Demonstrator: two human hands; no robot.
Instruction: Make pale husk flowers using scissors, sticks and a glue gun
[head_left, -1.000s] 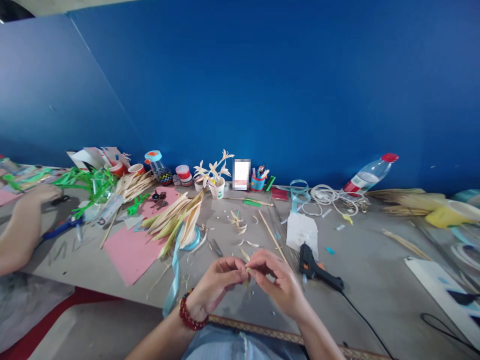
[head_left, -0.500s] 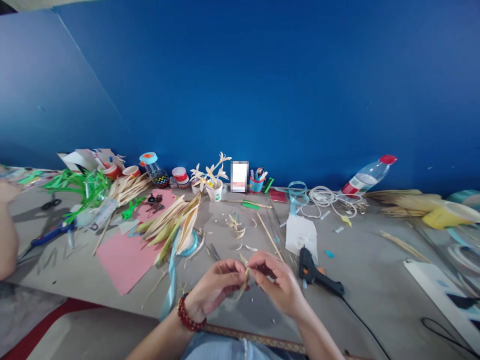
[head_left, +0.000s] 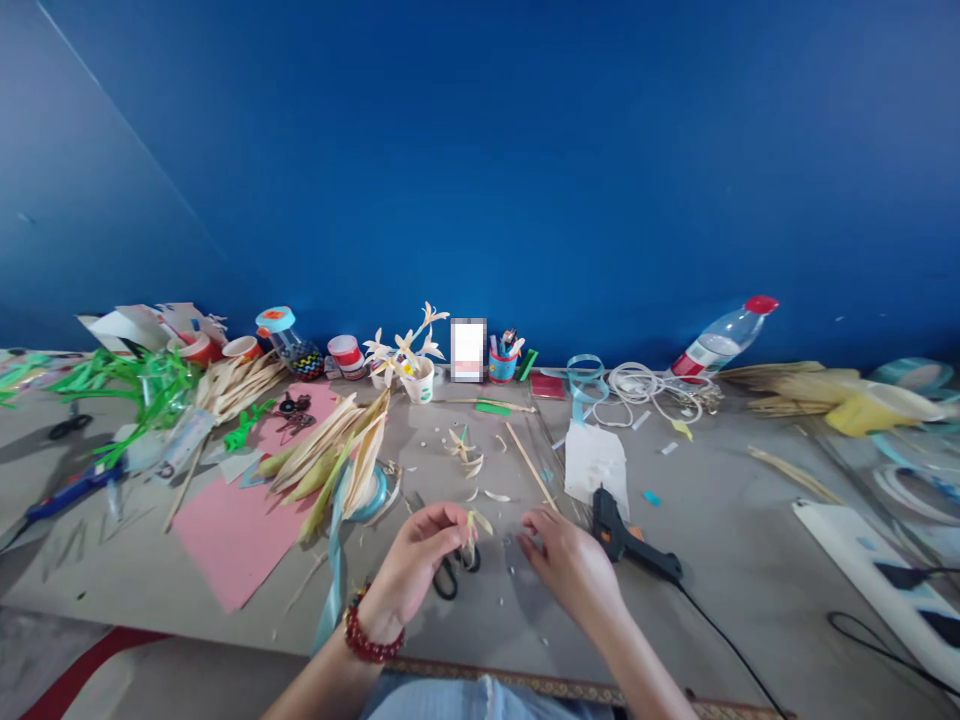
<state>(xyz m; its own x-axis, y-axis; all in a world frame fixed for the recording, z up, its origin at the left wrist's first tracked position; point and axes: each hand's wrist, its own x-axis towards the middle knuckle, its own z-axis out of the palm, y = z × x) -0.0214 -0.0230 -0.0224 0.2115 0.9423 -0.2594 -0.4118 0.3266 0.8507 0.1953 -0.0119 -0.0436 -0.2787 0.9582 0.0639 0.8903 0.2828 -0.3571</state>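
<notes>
My left hand (head_left: 421, 562), a beaded bracelet at its wrist, pinches a small pale corn husk flower (head_left: 472, 535) between thumb and fingers. Black-handled scissors (head_left: 445, 580) lie on the table, partly hidden by that hand. My right hand (head_left: 570, 562) is apart from the flower, low over the table, its fingers loosely bent and a little apart with nothing visible in them. To its right rests a black glue gun (head_left: 630, 540). Loose husk petals (head_left: 471, 462) lie beyond my hands.
Corn husks (head_left: 330, 445) and pink paper (head_left: 236, 535) lie on the left, near a blue ribbon roll (head_left: 367, 495). A cup of husk flowers (head_left: 418, 382) stands by the wall. A leaning bottle (head_left: 724, 345), white cord (head_left: 637, 390) and power strip (head_left: 862, 570) are on the right.
My right hand has let go of the flower and moved right, down toward the table. The flower stays in my left hand, which has shifted slightly left. The scissors' handles now show.
</notes>
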